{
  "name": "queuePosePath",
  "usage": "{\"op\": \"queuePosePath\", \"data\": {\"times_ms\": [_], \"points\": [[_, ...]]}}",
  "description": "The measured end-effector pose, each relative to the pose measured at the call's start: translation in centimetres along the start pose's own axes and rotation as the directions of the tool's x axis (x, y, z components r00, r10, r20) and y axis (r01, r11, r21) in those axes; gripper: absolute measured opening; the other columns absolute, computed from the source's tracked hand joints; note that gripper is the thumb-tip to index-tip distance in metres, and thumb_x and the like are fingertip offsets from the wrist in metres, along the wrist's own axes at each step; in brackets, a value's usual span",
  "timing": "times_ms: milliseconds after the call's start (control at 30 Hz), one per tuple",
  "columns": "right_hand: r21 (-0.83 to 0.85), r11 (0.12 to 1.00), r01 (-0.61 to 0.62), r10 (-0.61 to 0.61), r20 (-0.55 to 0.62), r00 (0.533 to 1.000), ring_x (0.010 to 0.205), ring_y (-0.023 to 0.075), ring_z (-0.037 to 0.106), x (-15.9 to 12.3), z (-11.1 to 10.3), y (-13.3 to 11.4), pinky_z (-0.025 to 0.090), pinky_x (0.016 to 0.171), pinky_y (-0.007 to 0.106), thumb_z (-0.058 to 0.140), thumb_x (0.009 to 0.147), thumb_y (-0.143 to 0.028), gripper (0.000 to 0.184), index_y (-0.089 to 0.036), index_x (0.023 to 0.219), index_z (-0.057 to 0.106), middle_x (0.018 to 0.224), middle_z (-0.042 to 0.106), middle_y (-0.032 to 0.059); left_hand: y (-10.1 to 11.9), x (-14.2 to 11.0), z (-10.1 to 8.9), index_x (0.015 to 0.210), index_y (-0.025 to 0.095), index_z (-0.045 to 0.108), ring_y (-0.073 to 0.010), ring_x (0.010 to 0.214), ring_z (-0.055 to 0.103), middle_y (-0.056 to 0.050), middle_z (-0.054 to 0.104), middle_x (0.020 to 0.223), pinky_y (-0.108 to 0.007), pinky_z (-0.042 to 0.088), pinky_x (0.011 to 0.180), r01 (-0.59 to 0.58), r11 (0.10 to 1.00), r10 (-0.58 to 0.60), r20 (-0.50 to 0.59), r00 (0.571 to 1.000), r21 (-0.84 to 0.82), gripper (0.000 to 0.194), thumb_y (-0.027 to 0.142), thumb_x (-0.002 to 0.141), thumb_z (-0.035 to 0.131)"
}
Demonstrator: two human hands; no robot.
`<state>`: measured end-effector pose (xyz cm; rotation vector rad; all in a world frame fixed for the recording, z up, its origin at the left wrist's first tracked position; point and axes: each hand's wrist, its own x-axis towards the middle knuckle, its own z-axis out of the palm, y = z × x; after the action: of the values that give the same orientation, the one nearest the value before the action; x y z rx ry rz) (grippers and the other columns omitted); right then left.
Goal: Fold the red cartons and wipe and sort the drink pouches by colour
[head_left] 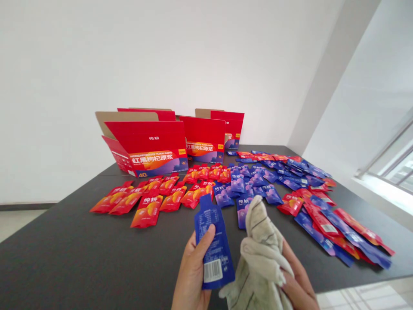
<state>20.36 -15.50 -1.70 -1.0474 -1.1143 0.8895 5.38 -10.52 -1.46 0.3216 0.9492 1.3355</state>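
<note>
My left hand (193, 267) grips a blue drink pouch (214, 245) upright, thumb across its printed back, with the barcode at the lower end towards me. Close beside it on the right, my right hand (298, 275) is closed around a bunched grey striped cloth (263, 254); some of its fingers are hidden by the folds. The cloth and the pouch look slightly apart. Just beyond both hands lie a group of blue pouches (237, 183) and, to their left, several red pouches (148, 211) set out in rough rows.
Open red cartons (158, 148) stand at the back of the dark table (80, 254), with another carton (204, 137) to their right. A mixed heap of red and blue pouches (329, 228) spreads along the right side. A white wall rises behind; a window is at far right.
</note>
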Motion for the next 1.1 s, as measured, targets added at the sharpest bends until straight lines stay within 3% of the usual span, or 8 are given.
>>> {"op": "queuePosePath", "data": {"times_ms": [100,233,367,467,567,733,967,1100], "points": [[0.029,0.999,0.015,-0.012,-0.1,0.995,0.082,0.0244,0.072,0.2,-0.4,0.4,0.056,0.075,0.032,0.054,0.089,-0.039,0.041,-0.026,0.127,0.063,0.101,0.075,0.0055,-0.2,0.0,-0.4,0.114,0.018,0.067,-0.0213,0.091,0.074,-0.008,0.077,0.102,-0.023,0.058,0.073,-0.061,0.995,0.056,0.06,0.997,0.083,0.044,0.03,0.074,0.08],[-0.209,0.973,0.096,-0.109,-0.052,0.993,0.091,0.0216,0.07,-0.5,2.3,3.0,0.055,0.078,0.027,0.058,0.086,-0.031,0.037,-0.024,0.122,0.062,0.11,0.071,0.0055,-1.7,0.5,-0.8,0.126,0.023,0.063,-0.0256,0.109,0.068,-0.009,0.073,0.117,-0.036,0.053,0.096,0.015,1.0,-0.013,0.113,0.994,-0.019,0.048,0.033,0.08,0.074],[-0.512,0.818,0.264,-0.27,0.064,0.961,0.107,0.0237,0.064,0.6,4.9,5.3,0.052,0.09,0.032,0.057,0.083,-0.021,0.043,-0.021,0.126,0.058,0.117,0.066,0.0099,-4.4,1.3,-1.3,0.118,0.019,0.07,-0.0302,0.114,0.065,-0.012,0.073,0.116,-0.043,0.048,0.103,0.126,0.989,-0.113,0.164,0.98,-0.071,0.044,0.048,0.086,0.063],[-0.609,0.751,0.256,-0.272,0.069,0.96,0.099,0.0223,0.066,2.5,4.8,4.8,0.053,0.085,0.033,0.05,0.088,-0.02,0.037,-0.02,0.124,0.057,0.11,0.067,0.0106,-5.6,1.3,-1.5,0.113,0.016,0.072,-0.0296,0.116,0.065,-0.013,0.074,0.115,-0.042,0.047,0.105,0.167,0.978,-0.151,0.131,0.98,-0.124,0.038,0.042,0.088,0.063],[-0.678,0.675,0.292,-0.267,0.144,0.953,0.096,0.0235,0.065,2.7,4.3,4.0,0.053,0.083,0.035,0.046,0.089,-0.019,0.036,-0.021,0.124,0.056,0.107,0.065,0.0107,-5.2,1.0,-1.1,0.118,0.014,0.069,-0.0278,0.111,0.067,-0.013,0.075,0.111,-0.04,0.05,0.101,0.213,0.959,-0.191,0.127,0.973,-0.189,0.036,0.036,0.091,0.059],[-0.742,0.517,0.427,-0.279,0.325,0.904,0.09,0.0265,0.065,-0.9,4.4,5.5,0.054,0.075,0.034,0.053,0.079,-0.016,0.039,-0.023,0.117,0.059,0.102,0.067,0.0088,-3.2,0.9,-0.2,0.125,0.017,0.065,-0.024,0.097,0.073,-0.009,0.078,0.098,-0.038,0.056,0.092,0.251,0.944,-0.215,0.178,0.96,-0.215,0.038,0.034,0.094,0.053],[-0.728,0.615,0.303,-0.285,0.152,0.946,0.097,0.0241,0.064,2.1,4.2,4.4,0.053,0.081,0.034,0.045,0.086,-0.015,0.04,-0.021,0.125,0.054,0.109,0.064,0.0105,-4.4,0.7,-0.2,0.121,0.013,0.065,-0.0239,0.089,0.075,-0.01,0.077,0.095,-0.036,0.059,0.085,0.335,0.914,-0.316,0.117,0.942,-0.231,0.037,0.036,0.095,0.053],[-0.733,0.565,0.379,-0.298,0.248,0.922,0.095,0.0259,0.065,1.3,4.5,4.4,0.055,0.08,0.037,0.048,0.085,-0.017,0.039,-0.022,0.123,0.056,0.106,0.066,0.01,-3.8,0.7,-0.3,0.116,0.013,0.067,-0.0226,0.082,0.075,-0.008,0.077,0.088,-0.034,0.06,0.081,0.301,0.926,-0.283,0.109,0.953,-0.227,0.034,0.034,0.093,0.055]]}}
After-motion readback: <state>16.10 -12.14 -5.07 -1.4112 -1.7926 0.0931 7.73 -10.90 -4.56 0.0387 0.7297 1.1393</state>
